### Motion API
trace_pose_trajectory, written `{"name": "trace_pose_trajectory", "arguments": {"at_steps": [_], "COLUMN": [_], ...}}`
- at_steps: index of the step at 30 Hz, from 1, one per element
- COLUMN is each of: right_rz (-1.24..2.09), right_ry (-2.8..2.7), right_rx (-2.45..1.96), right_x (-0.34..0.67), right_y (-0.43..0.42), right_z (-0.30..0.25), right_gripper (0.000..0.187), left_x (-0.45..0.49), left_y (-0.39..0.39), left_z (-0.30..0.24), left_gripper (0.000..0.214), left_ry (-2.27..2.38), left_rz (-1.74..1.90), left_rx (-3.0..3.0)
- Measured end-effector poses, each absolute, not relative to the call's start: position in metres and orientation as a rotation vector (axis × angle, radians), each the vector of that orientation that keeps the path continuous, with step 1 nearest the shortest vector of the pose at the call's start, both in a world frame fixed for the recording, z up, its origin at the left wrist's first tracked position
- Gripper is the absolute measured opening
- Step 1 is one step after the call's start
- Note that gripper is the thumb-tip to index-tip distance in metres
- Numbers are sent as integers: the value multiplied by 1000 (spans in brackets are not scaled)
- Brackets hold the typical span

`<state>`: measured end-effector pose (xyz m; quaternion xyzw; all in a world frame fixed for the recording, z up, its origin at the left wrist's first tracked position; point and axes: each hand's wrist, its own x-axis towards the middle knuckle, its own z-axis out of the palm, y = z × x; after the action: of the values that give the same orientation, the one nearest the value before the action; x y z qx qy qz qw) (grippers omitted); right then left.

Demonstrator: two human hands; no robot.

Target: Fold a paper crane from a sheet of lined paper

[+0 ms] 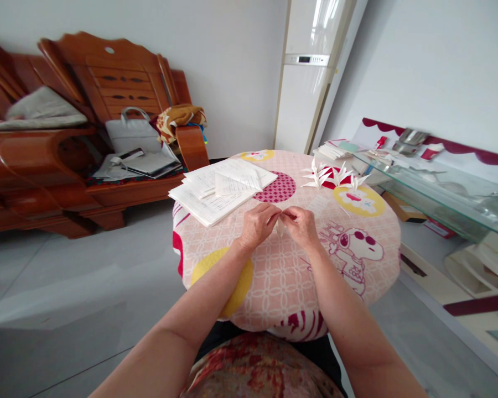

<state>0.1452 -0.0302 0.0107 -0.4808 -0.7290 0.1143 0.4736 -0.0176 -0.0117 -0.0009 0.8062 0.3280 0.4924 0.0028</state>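
My left hand [258,223] and my right hand [302,225] meet over the middle of a small round table covered with a pink patterned cloth [282,276]. Both pinch a small folded piece of white paper [281,226] between their fingertips; most of it is hidden by the fingers. Several finished white paper cranes [334,177] lie at the table's far right side. A stack of white printed sheets [219,190] rests at the far left of the table, a little beyond my left hand.
A wooden sofa [87,138] with a white bag [133,132] and papers stands at the left. A tall white air-conditioner [307,77] is in the far corner. A glass-topped shelf [440,182] with cups and clutter runs along the right.
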Motion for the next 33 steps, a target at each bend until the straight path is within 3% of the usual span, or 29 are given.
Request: {"name": "trace_pose_trajectory", "arguments": {"at_steps": [25, 33], "right_rz": [304, 278], "right_ry": [-1720, -1745], "right_rx": [-1173, -1183], "right_x": [145, 144], "right_y": [-31, -28], "right_z": [11, 6], "right_gripper": [18, 22], "left_x": [-15, -13], "left_y": [-15, -13], "left_z": [-1, 3], "left_gripper": [15, 19], "left_ry": [1037, 1003], "left_rz": [1514, 1553], "left_rx": [2596, 2275]}}
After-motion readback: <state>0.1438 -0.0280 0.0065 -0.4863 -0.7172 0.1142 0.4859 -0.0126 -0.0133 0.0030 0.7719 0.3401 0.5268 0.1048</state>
